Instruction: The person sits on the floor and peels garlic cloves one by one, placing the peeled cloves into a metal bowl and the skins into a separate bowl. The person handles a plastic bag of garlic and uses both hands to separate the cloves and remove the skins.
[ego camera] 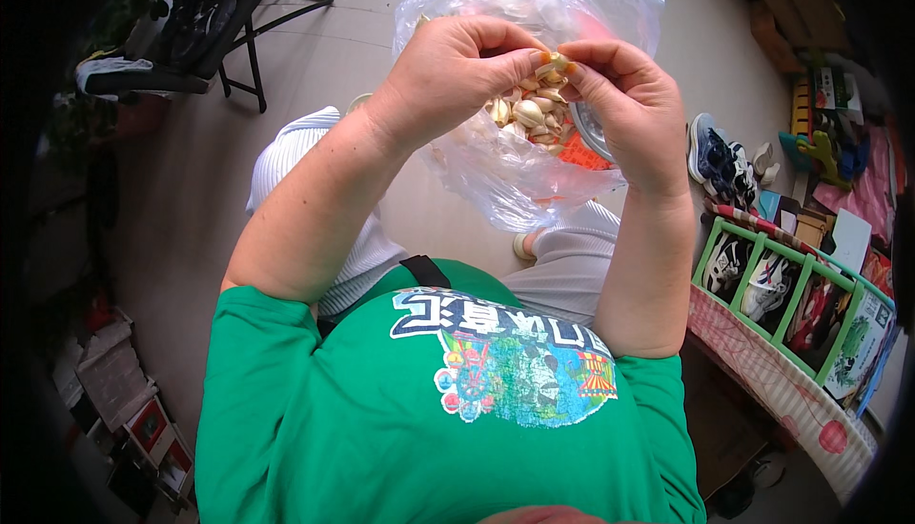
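Between the fingertips of my left hand (465,70) and my right hand (625,102), a garlic clove (556,65) is pinched from both sides. Below it lies a pile of unpeeled garlic cloves (527,114) in a clear plastic bag (500,199) that is spread wide. An orange perforated plastic surface (582,152) shows beside the cloves. Partly hidden behind my right hand is the rim of a round metal bowl or lid (592,131). My left hand covers part of the bag.
Shoes (715,159) stand on the tiled floor at the right, near a green rack (758,245) holding more shoes. A black folding stand (250,45) bearing dark shoes is at the upper left. Boxes (118,374) are stacked at the lower left.
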### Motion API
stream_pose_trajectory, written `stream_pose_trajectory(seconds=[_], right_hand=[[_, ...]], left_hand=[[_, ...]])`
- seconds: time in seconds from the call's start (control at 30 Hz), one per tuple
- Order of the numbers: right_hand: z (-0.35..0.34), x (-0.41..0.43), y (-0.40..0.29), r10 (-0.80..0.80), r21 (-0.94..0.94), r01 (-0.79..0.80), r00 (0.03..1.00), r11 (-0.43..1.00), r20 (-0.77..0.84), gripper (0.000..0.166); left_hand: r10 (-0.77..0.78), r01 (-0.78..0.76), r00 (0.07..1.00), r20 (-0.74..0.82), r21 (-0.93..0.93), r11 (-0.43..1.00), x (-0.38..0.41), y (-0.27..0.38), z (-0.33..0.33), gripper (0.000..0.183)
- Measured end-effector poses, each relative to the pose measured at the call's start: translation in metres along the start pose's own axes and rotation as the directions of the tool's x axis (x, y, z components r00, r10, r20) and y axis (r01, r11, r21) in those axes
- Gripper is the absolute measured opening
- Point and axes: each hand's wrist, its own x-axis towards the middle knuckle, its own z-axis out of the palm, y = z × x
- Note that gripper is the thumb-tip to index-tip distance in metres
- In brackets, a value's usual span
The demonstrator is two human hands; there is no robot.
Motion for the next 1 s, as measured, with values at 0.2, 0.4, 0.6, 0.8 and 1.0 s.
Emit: stream_pose_trajectory(seconds=[0.2, 0.4, 0.6, 0.8, 1.0], right_hand=[[0.002, -0.004, 0.0, -0.06, -0.208, 0.06, 0.998, 0.976, 0.007, 0.012], [0.001, -0.004, 0.005, -0.171, -0.327, 0.176, 0.984, 0.928, 0.045, 0.012], [0.003, -0.002, 0.007, -0.119, -0.149, 0.109, 0.991, 0.983, -0.067, 0.014], [0.006, 0.001, 0.001, -0.5, -0.556, 0.426, 0.866, 0.714, 0.021, 0.023], [0.009, 0.002, 0.01, -0.349, -0.24, 0.343, 0.937, 0.908, 0.02, 0.016]], left_hand=[[0.064, -0.063, 0.998, -0.003, 0.126, 0.99, 0.0, -0.002, 0.001, 0.017], [0.049, -0.051, 0.999, 0.018, 0.177, 0.983, -0.001, -0.003, 0.001, 0.014], [-0.085, 0.085, 0.996, 0.009, -0.114, 0.99, 0.001, -0.004, -0.001, 0.015], [-0.007, 0.005, 0.999, -0.038, -0.043, 0.999, 0.001, -0.006, 0.0, 0.015], [0.009, -0.01, 1.0, -0.01, -0.043, 0.999, -0.001, -0.003, 0.0, 0.016]])
